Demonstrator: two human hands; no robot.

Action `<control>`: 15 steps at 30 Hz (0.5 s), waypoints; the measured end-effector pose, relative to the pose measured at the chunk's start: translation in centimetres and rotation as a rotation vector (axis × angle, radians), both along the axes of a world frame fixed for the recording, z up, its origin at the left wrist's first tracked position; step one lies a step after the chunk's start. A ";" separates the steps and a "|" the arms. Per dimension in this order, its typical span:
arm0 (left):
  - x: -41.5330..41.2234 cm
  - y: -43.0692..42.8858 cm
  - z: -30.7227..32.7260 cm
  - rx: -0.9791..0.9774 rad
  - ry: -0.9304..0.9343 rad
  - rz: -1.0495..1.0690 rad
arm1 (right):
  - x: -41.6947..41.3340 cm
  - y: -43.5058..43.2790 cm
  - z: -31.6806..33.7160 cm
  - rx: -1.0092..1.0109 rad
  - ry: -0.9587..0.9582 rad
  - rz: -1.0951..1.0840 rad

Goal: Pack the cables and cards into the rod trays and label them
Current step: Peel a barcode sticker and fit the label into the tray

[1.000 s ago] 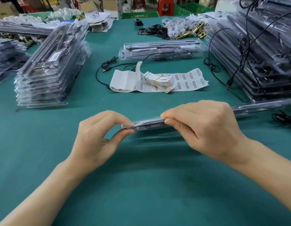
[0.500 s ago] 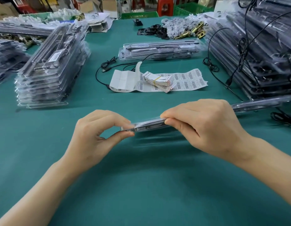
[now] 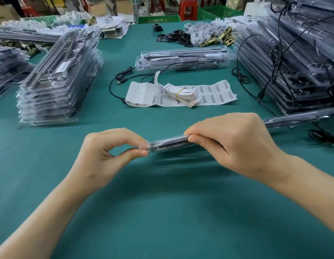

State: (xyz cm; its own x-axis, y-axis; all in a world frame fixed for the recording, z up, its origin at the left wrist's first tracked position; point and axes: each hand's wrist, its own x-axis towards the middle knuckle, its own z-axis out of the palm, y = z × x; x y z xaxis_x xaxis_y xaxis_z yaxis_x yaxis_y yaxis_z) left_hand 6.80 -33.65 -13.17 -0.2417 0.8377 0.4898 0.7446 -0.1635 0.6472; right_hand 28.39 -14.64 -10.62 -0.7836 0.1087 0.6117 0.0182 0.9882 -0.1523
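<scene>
Pinching now: left hand nips the clear rod tray at its nine o'clock end, right hand clamps its middle, tray held edge-on over the green tabletop; barcode labels and banded cards lie at twelve o'clock.

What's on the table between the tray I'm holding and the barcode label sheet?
Nothing. In the head view, only bare green mat shows between the held tray and the label sheet.
</scene>
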 end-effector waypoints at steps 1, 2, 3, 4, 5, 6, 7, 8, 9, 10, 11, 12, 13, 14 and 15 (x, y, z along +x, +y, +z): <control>-0.1 0.0 0.0 -0.011 -0.010 -0.011 | 0.0 0.0 0.0 0.002 -0.001 0.001; -0.1 0.0 0.1 -0.023 -0.021 -0.020 | 0.0 0.0 0.0 0.002 -0.003 0.002; -0.2 -0.1 0.1 -0.036 -0.032 -0.026 | 0.0 0.0 0.0 0.001 -0.006 0.003; -0.3 -0.1 0.2 -0.044 -0.041 -0.030 | 0.0 0.0 0.1 0.000 -0.008 0.002; -0.3 0.0 0.2 -0.049 -0.044 -0.033 | 0.0 0.0 0.1 0.000 -0.010 0.001; -0.3 0.0 0.3 -0.054 -0.047 -0.040 | 0.1 0.0 0.2 -0.002 -0.014 0.000; -0.3 0.0 0.4 -0.061 -0.049 -0.051 | 0.1 0.0 0.2 -0.005 -0.019 0.000; -0.4 0.0 0.5 -0.076 -0.050 -0.068 | 0.1 -0.1 0.3 -0.009 -0.026 0.001; -0.5 0.0 0.6 -0.097 -0.049 -0.088 | 0.1 -0.1 0.4 -0.011 -0.034 0.001; -0.6 0.1 0.7 -0.125 -0.049 -0.107 | 0.1 -0.1 0.4 -0.012 -0.042 -0.001; -0.7 0.2 0.9 -0.156 -0.054 -0.123 | 0.2 -0.1 0.4 -0.014 -0.051 -0.004; -0.7 0.2 1.0 -0.186 -0.059 -0.136 | 0.2 -0.1 0.4 -0.019 -0.059 -0.007; -0.8 0.3 1.2 -0.212 -0.057 -0.146 | 0.3 -0.2 0.5 -0.026 -0.066 -0.009; -0.8 0.2 1.4 -0.230 -0.045 -0.153 | 0.3 -0.2 0.5 -0.031 -0.072 -0.011; -0.8 0.1 1.6 -0.241 -0.028 -0.157 | 0.4 -0.2 0.6 -0.034 -0.082 -0.012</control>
